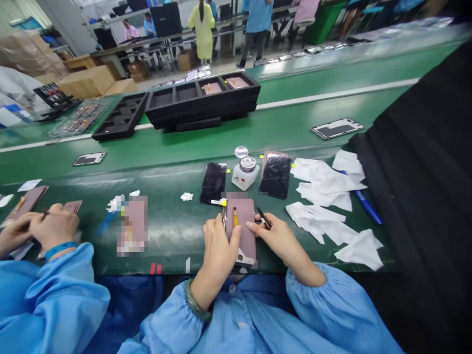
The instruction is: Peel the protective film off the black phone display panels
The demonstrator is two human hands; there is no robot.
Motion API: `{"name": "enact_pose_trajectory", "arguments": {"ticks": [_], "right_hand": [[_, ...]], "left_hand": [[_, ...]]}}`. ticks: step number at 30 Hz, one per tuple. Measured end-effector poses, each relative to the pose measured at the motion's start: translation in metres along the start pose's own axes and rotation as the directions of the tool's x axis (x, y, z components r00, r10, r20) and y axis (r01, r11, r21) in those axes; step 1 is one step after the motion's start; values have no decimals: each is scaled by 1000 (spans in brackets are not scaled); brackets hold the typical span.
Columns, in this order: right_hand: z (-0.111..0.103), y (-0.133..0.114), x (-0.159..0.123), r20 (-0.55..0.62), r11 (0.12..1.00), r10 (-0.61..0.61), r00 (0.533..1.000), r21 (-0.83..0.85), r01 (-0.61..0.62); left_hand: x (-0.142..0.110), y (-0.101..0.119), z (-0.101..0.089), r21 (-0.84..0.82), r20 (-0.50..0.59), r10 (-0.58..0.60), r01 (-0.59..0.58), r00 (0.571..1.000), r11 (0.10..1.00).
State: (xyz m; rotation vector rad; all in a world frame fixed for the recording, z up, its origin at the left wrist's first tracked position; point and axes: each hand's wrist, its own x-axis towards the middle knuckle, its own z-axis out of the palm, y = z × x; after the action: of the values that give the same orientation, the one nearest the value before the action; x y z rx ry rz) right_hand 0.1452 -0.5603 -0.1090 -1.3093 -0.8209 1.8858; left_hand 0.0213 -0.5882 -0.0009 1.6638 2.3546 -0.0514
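Observation:
A pinkish-brown phone back panel (244,231) with a small yellow strip on it lies at the near edge of the green bench. My left hand (217,248) rests on its left side, thumb curled over the panel, fingers closed round its edge. My right hand (275,236) touches the panel's right edge and pinches a thin black tool (263,217). Just beyond lie two dark phone screens (213,183) (275,175) with a small white dispenser bottle (245,172) between them.
White wipes (324,191) and a blue pen (365,204) lie to the right beside a black cloth (424,162). Black trays (202,98) stand on the belt behind. A co-worker's hands (40,228) work on another panel at the left. People stand far back.

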Motion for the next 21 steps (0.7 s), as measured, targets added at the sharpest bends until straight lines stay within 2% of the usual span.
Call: {"name": "enact_pose_trajectory", "arguments": {"ticks": [3, 10, 14, 16, 18, 19, 21], "right_hand": [[1, 6, 1, -34, 999, -6, 999, 40, 7], [0, 8, -5, -168, 987, -11, 986, 158, 38], [5, -7, -24, -212, 946, -32, 977, 310, 98], [11, -15, -38, -251, 946, -124, 960, 263, 191], [18, -22, -52, -254, 914, -343, 904, 134, 384], [21, -26, -59, -225, 861, -478, 849, 68, 503], [25, -35, -67, -112, 696, -714, 691, -13, 718]], "left_hand": [[-1, -2, 0, -8, -28, 33, -33, 999, 999], [0, 4, -4, -229, -73, 166, -178, 983, 957], [-4, 12, -10, -365, -12, 166, -159, 986, 917], [-8, 15, -15, -483, 45, 160, -119, 986, 868], [-13, 19, -21, -620, 94, 163, -71, 982, 781], [-16, 21, -24, -682, 100, 157, -47, 983, 730], [-21, 23, -32, -775, 96, 90, 17, 991, 631]]}}
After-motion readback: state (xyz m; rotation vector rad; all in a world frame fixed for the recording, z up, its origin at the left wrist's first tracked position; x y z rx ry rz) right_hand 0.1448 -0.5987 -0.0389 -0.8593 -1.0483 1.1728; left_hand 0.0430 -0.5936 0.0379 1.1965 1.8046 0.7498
